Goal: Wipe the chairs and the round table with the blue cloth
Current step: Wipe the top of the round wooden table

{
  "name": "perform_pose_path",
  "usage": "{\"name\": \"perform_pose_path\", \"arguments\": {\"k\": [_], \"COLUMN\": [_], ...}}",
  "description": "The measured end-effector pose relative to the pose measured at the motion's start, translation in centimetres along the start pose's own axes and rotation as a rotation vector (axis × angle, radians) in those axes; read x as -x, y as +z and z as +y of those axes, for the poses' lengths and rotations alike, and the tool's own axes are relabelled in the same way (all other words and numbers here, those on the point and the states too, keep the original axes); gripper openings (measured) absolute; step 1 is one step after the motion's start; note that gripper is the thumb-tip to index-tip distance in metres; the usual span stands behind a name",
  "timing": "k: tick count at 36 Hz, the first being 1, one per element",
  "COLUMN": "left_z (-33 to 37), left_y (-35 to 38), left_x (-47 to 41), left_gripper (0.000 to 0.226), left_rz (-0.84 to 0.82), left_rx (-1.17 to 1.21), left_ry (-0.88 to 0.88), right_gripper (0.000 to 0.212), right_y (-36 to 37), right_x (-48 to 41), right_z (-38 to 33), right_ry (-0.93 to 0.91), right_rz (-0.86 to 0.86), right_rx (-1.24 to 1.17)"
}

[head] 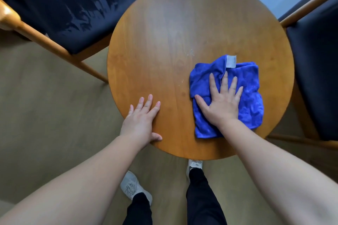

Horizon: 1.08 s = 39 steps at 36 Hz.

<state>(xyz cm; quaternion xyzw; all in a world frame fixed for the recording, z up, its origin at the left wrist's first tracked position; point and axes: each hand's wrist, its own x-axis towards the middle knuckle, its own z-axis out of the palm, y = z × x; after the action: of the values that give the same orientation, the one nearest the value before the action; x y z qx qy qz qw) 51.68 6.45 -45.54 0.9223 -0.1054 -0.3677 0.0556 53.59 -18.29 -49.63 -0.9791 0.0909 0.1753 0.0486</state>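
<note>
The right hand (222, 103) presses flat, fingers spread, on the crumpled blue microfibre cloth (250, 87) and hides its middle. The left hand (140, 120) rests relaxed, fingers straight, on the round wooden table (164, 29) by its near rim. A dark-seated wooden chair (73, 9) on the left and a second chair (318, 64) on the right are both cut off by the frame.

Soft daylight from upper right, wide-angle edge bending, slight blur
</note>
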Motion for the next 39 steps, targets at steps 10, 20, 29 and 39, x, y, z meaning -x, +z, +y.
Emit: {"name": "perform_pose_path", "arguments": {"k": [10, 20, 29, 39], "left_z": [0.0, -0.6, -0.3, -0.2], "left_y": [-0.1, -0.4, -0.3, -0.2], "left_x": [0.0, 0.1, 0.4, 0.1], "left_gripper": [0.115, 0.086, 0.063, 0.06], "left_rz": [0.005, 0.065, 0.064, 0.111], "left_rx": [-0.089, -0.134, -0.064, 0.001], "left_ry": [-0.008, 0.051, 0.029, 0.002], "right_gripper": [0.089, 0.087, 0.084, 0.085], "right_y": [4.4, 5.1, 3.0, -1.3], "right_x": [10.4, 11.7, 6.8, -4.0], "right_z": [-3.0, -3.2, -0.4, 1.0], "right_ry": [0.084, 0.073, -0.058, -0.18], "right_rz": [-0.031, 0.006, -0.022, 0.019], "right_rx": [-0.069, -0.048, -0.01, 0.041]}}
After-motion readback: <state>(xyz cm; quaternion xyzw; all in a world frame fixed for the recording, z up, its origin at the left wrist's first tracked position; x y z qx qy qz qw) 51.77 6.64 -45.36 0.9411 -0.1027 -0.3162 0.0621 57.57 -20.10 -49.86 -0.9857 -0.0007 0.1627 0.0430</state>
